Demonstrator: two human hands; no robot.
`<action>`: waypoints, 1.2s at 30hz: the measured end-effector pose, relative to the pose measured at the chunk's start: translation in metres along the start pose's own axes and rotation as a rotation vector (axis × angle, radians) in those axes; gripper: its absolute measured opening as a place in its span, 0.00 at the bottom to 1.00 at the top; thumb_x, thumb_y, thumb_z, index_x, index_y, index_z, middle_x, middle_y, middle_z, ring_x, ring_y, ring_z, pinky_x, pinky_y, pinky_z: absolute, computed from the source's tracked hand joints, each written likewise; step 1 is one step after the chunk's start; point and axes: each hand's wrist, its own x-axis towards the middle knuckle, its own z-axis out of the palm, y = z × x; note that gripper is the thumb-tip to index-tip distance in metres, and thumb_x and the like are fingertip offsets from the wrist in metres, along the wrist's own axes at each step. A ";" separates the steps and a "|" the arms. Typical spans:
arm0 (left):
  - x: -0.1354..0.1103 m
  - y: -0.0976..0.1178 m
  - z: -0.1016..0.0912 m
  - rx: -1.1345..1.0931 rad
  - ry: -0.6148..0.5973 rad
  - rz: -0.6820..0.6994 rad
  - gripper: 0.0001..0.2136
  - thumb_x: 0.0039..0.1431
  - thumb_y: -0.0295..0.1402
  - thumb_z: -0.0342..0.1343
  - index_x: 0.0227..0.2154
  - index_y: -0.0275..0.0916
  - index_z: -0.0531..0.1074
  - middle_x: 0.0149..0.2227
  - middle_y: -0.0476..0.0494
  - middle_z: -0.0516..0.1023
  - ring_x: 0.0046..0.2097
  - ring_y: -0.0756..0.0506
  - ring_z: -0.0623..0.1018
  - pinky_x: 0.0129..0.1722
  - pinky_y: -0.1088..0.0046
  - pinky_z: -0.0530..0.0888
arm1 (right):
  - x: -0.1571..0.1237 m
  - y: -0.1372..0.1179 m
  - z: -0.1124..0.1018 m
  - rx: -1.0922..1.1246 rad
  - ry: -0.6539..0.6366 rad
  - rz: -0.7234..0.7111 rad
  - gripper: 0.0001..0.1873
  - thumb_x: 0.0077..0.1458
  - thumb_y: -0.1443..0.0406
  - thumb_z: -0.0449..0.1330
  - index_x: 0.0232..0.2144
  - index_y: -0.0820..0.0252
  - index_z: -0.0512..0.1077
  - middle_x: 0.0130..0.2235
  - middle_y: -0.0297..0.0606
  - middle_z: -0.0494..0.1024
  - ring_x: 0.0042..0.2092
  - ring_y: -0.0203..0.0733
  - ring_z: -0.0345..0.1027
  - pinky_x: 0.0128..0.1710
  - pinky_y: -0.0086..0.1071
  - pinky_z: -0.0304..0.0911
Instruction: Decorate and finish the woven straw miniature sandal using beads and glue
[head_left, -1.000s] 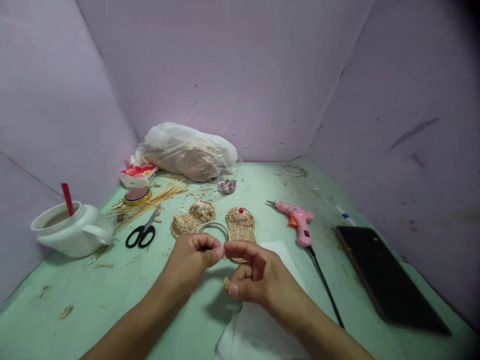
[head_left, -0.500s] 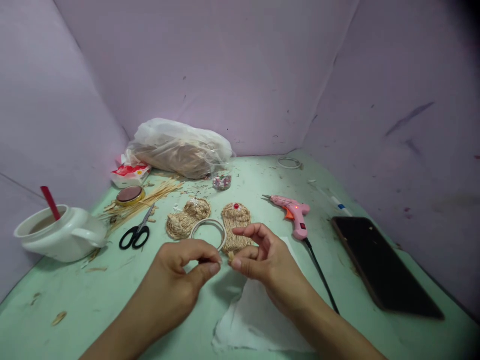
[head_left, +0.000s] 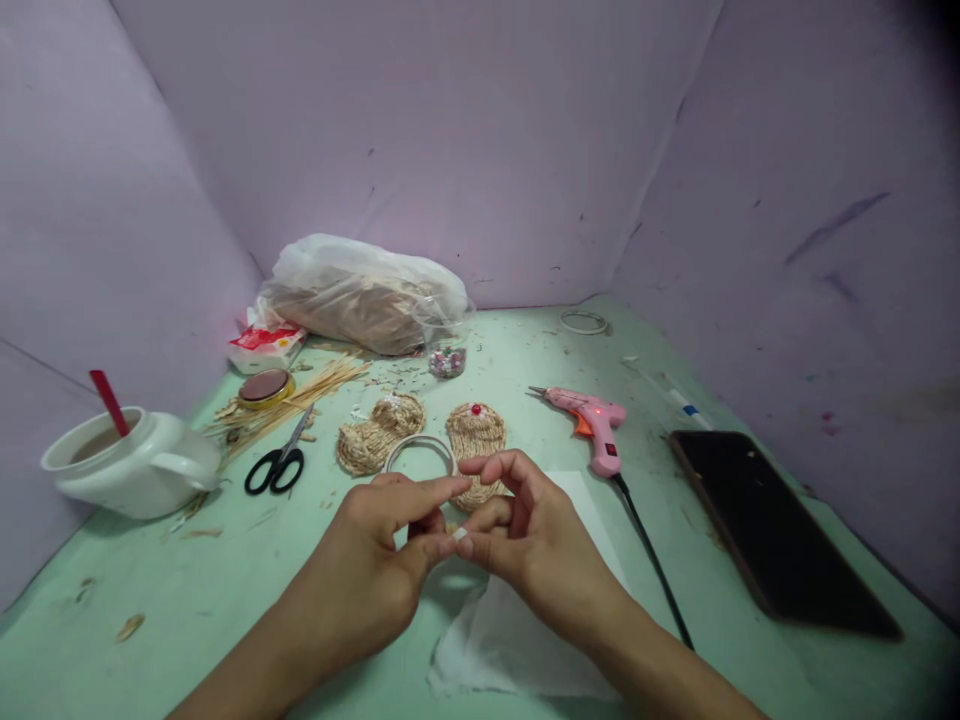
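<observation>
My left hand (head_left: 386, 535) and my right hand (head_left: 529, 535) meet over the near middle of the table, fingers closed in a pinch. Between the two thumb tips shows a small pale piece (head_left: 459, 536), with a bit of straw colour behind it; its kind is too small to tell. Just beyond my left hand is a thin white ring (head_left: 420, 440), its near part hidden by the fingers; I cannot tell if it is touched. Behind the hands lie two braided straw pieces: one with a red bead (head_left: 475, 430), partly covered, and a curved one with white beads (head_left: 375, 438).
Black-handled scissors (head_left: 279, 470), a round tin (head_left: 266, 388), loose straw (head_left: 330, 375) and a white pot (head_left: 142, 465) are left. To the right lie a pink glue gun (head_left: 600, 425) with its cord and a phone (head_left: 780, 530). White paper (head_left: 517, 640) lies under my right hand.
My left hand has shifted right and its fingertips now meet those of my right hand. A pale bit shows between the thumbs. The view has shifted slightly.
</observation>
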 end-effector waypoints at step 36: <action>-0.004 -0.002 0.003 0.185 0.106 0.209 0.06 0.50 0.25 0.52 0.21 0.40 0.63 0.19 0.56 0.66 0.24 0.53 0.69 0.53 0.65 0.59 | -0.001 -0.007 -0.007 -0.106 -0.139 0.089 0.14 0.36 0.58 0.66 0.18 0.63 0.69 0.19 0.29 0.64 0.21 0.29 0.50 0.21 0.26 0.45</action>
